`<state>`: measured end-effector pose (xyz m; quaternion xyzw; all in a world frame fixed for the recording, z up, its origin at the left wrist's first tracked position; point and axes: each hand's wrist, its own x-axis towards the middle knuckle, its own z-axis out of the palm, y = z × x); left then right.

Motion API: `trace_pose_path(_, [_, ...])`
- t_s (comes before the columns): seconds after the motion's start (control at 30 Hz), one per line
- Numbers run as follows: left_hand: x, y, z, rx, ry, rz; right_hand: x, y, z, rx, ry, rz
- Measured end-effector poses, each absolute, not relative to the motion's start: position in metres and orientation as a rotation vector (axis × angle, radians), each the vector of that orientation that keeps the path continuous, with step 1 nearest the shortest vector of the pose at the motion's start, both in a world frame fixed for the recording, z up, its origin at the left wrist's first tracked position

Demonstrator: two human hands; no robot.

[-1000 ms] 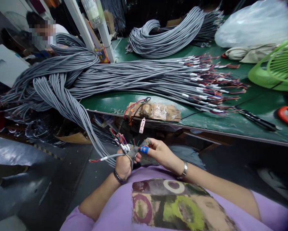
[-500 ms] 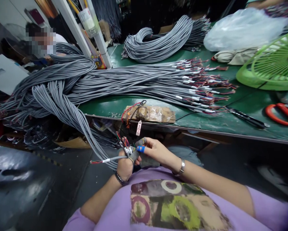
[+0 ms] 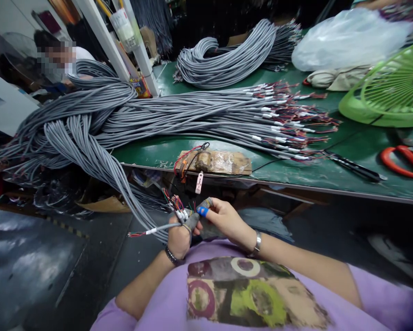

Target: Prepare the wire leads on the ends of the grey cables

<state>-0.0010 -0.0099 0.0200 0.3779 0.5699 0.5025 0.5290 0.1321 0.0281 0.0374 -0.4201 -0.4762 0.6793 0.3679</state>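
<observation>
My left hand [image 3: 180,235] is closed around the ends of several grey cables [image 3: 123,191], which hang down from the heap on the bench. White sleeves and thin coloured wires [image 3: 177,203] stick up out of this fist, and one cable end [image 3: 151,231] points left below them. My right hand [image 3: 223,216] is pinched at the left fist, thumb and forefinger together in grey and blue finger coverings. Thin wires show beside its fingertips; what lies between them is too small to tell.
The green bench [image 3: 147,158] carries a grey cable pile [image 3: 179,112], a cable coil [image 3: 227,64], a wooden block [image 3: 227,163], a black tool [image 3: 356,169], red-handled scissors [image 3: 404,161], a green fan [image 3: 392,87] and a plastic bag [image 3: 347,41]. A person [image 3: 84,54] is at the far left.
My right fingertips have shifted slightly at the left fist, and thin green and red wires now show upright beside them. The left hand keeps its hold on the cables.
</observation>
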Motion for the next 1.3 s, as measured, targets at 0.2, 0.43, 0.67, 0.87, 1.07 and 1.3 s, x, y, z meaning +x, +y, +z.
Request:
trace_pose_path(0.2, [-0.013, -0.003, 0.025, 0.756, 1.213, 1.164, 0.141, 0.042, 0.026, -1.082, -0.89, 1.895])
trace_pose_path(0.43, [-0.021, 0.01, 0.03, 0.667, 1.043, 1.039, 0.149, 0.078, 0.032, -0.873, -0.628, 2.259])
trace_pose_path(0.67, [-0.013, 0.023, 0.032, 0.584, 0.966, 1.012, 0.134, 0.084, 0.032, -0.936, -1.045, 1.835])
trace_pose_path(0.87, [-0.012, 0.034, 0.029, 0.589, 0.922, 1.009, 0.127, 0.083, 0.023, -0.975, -1.128, 1.681])
trace_pose_path(1.07, [-0.014, 0.036, 0.029, 0.612, 0.932, 1.016, 0.124, 0.082, 0.019, -1.056, -1.019, 1.539])
trace_pose_path(1.3, [-0.014, 0.038, 0.025, 0.657, 0.927, 1.001, 0.119, 0.086, 0.024, -0.797, -0.71, 1.977])
